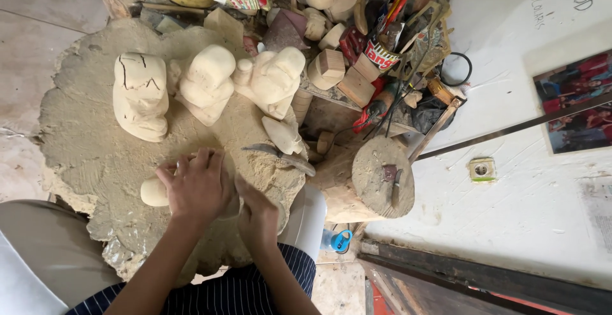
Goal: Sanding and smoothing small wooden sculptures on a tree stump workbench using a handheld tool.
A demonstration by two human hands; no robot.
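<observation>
Item: pale wooden carving blank (155,192), rounded, lying near the front edge of the sawdust-covered stump block (83,143). The left hand (197,184) lies over it, fingers spread and curled down onto the wood, covering most of it; only one rounded end shows. The right hand (258,216) sits just beside, at the piece's other end; whether it grips anything cannot be told. Handling, as judged: rigid, dry, fairly light softwood, dusty and so a little slippery; best held around the thick body, not by thin carved parts. Beyond: a flat-bladed tool (280,157) on the block, then three rough-carved figures (207,82), one of them cracked. Farthest: a heap of offcuts and tools (376,47).
</observation>
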